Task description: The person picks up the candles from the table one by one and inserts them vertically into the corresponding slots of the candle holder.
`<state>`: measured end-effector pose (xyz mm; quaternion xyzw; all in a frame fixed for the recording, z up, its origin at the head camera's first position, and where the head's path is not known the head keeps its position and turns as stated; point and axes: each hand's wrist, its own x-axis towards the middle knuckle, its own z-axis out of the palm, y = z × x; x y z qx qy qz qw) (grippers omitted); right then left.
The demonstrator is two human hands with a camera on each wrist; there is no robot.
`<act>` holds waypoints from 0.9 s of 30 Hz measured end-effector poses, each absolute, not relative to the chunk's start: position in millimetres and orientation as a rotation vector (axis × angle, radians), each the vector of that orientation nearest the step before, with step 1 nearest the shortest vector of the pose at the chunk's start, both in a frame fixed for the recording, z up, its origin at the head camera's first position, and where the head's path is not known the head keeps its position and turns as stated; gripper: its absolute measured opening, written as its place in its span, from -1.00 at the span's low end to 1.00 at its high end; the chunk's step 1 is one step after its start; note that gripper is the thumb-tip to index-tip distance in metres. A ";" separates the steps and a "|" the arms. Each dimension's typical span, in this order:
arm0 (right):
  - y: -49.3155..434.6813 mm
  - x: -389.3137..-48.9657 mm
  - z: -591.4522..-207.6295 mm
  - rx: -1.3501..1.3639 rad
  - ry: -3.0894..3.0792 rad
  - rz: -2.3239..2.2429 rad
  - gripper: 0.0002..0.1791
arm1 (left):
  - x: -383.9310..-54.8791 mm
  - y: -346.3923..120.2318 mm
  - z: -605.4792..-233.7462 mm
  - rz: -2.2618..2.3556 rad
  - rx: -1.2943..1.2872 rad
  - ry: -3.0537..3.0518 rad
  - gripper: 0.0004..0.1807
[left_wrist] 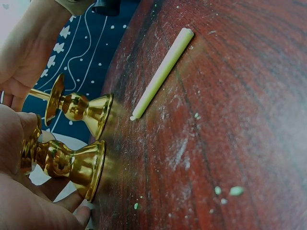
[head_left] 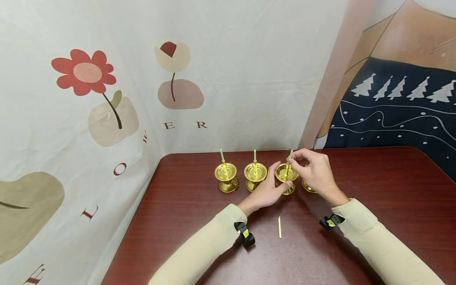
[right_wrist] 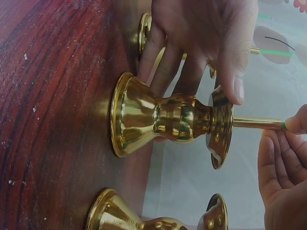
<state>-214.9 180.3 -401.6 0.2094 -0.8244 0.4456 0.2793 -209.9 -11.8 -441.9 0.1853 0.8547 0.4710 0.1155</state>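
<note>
Four-fingered detail aside, my left hand (head_left: 268, 189) steadies a brass candle holder (right_wrist: 180, 120), its thumb at the dish rim and its fingers behind the stem. My right hand (head_left: 315, 170) pinches a thin green candle (head_left: 291, 152) where it meets the holder's upright tube (right_wrist: 256, 122). To the left stand two more brass holders, the farther one (head_left: 226, 172) and the nearer one (head_left: 255, 172), each with a green candle upright. Partly hidden by my right hand is another brass holder (head_left: 308, 187). A pale yellow-green candle (left_wrist: 163, 73) lies on the table in front.
The dark red wooden table (head_left: 185, 221) carries small green and white crumbs (left_wrist: 236, 190). Behind it hangs a pale printed cloth (head_left: 249, 79), with a dark tree-patterned part at the right. A black camera strap (head_left: 245, 234) sits on each wrist.
</note>
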 end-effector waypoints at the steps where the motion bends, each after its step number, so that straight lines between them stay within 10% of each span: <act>1: 180.1 -215.1 -402.0 0.562 -2.209 1.194 -0.89 | -209.9 -12.1 -441.8 1.378 0.541 2.504 -0.08; 27: 182.0 -173.7 -392.9 0.442 -2.332 1.203 -0.88 | -211.1 -13.8 -442.4 1.390 0.556 2.479 -0.08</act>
